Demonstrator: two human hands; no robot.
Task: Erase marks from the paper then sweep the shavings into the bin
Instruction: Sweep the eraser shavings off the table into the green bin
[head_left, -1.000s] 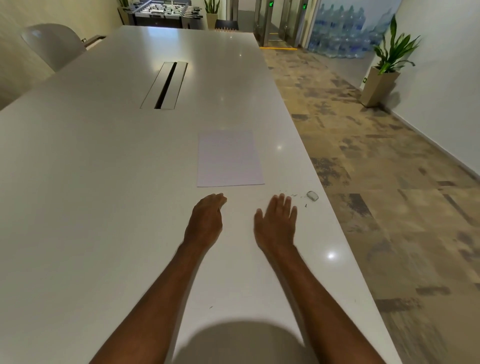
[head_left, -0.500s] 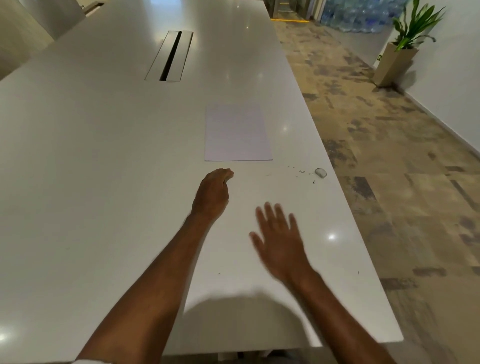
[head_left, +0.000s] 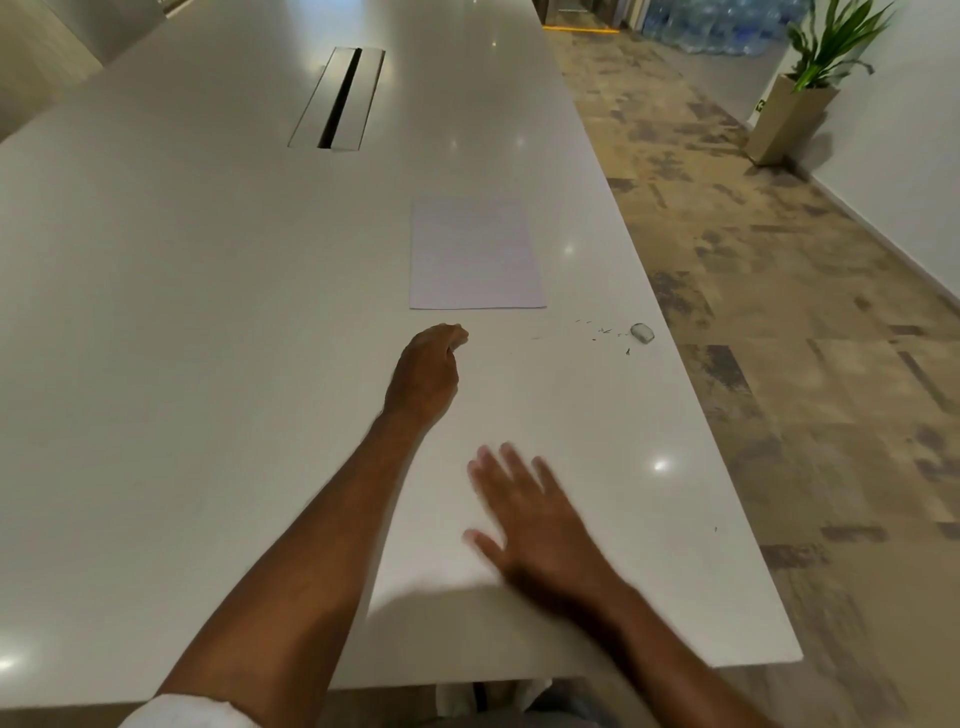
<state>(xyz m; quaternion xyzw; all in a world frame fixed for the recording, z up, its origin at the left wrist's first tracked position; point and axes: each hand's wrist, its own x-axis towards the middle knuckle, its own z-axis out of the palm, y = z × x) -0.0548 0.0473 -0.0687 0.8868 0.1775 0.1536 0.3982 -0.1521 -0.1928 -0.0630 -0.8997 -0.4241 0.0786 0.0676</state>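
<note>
While the long table (head_left: 208, 312) stretches away smooth and glossy, a pale off-white slab with small ceiling lights glinting on it, the paper (head_left: 475, 254) lies flat on it near the right edge, a thin rectangular sheet with a faint lilac tint and crisp straight edges. Just to the right of its near corner a scatter of shavings (head_left: 605, 332) shows as tiny dark flecks, and beside them, close to the table's edge, sits the eraser (head_left: 642, 333), a small rounded greyish lump. The left hand (head_left: 426, 376) rests on the tabletop just short of the paper's near edge, not touching the sheet, its fingers curled under into a loose fist; I cannot tell whether anything is inside it. The right hand (head_left: 540, 525) is nearer the person, over the table and blurred, palm down with fingers straight and spread apart, holding nothing; whether it touches the surface I cannot tell. Both forearms are bare, with a bit of white sleeve (head_left: 187, 714) at the bottom of the view. Farther up the table a narrow metal-framed slot (head_left: 340, 98) is set flush into the top, with a dark gap down its middle. Off to the right the floor (head_left: 779, 312) is mottled brown and grey, and a leafy green plant (head_left: 826, 47) stands in a tapered beige pot (head_left: 789, 124) against the white wall
</note>
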